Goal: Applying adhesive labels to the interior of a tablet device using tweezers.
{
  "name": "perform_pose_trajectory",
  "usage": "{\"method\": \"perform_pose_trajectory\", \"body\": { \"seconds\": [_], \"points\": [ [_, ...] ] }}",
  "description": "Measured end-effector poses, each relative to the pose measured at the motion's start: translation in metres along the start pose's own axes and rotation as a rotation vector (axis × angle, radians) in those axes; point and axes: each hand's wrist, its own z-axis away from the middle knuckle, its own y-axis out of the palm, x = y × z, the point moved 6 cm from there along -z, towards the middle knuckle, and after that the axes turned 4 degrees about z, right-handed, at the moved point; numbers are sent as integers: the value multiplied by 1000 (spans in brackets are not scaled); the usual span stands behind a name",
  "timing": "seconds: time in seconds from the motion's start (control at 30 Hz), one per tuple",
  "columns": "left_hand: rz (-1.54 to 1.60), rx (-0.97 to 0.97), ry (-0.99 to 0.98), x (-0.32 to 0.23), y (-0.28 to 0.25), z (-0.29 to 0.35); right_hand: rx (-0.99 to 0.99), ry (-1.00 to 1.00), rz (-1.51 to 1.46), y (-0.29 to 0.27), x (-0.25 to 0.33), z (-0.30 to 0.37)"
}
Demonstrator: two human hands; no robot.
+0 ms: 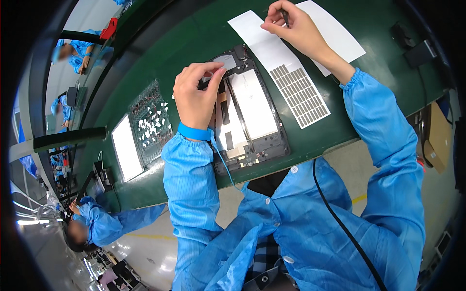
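Note:
An opened tablet housing (255, 109), with a dark frame and bright silvery panels inside, lies on the green bench in front of me. Over its upper left part is my left hand (195, 92), thumb and fingertips drawn together. Whatever they pinch, if anything, is too small to make out. A blue wrist strap (194, 132) with a cord circles that wrist. Farther right and higher, my right hand (298, 31) is curled around a dark slim tool (285, 18), mostly hidden by the fingers. Beneath that hand runs a white backing sheet (257, 41) with rows of dark grey rectangular stickers (300, 94).
To the left on the green bench (145, 194) are a clear plastic tray (151, 99) with several small white pieces and a white panel (127, 148). Another white sheet (340, 41) and a black block (420, 53) lie right. A co-worker (99, 225) sits at lower left.

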Motion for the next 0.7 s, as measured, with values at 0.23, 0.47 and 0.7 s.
{"method": "perform_pose_trajectory", "body": {
  "seconds": [0.23,0.47,0.7],
  "points": [
    [17,17,33,-2,2,-2,170,-40,223,34,8,8],
    [110,47,-3,0,7,-6,179,9,85,55,4,8],
    [328,10,-7,-7,11,-21,229,-22,-262,57,24,9]
  ]
}}
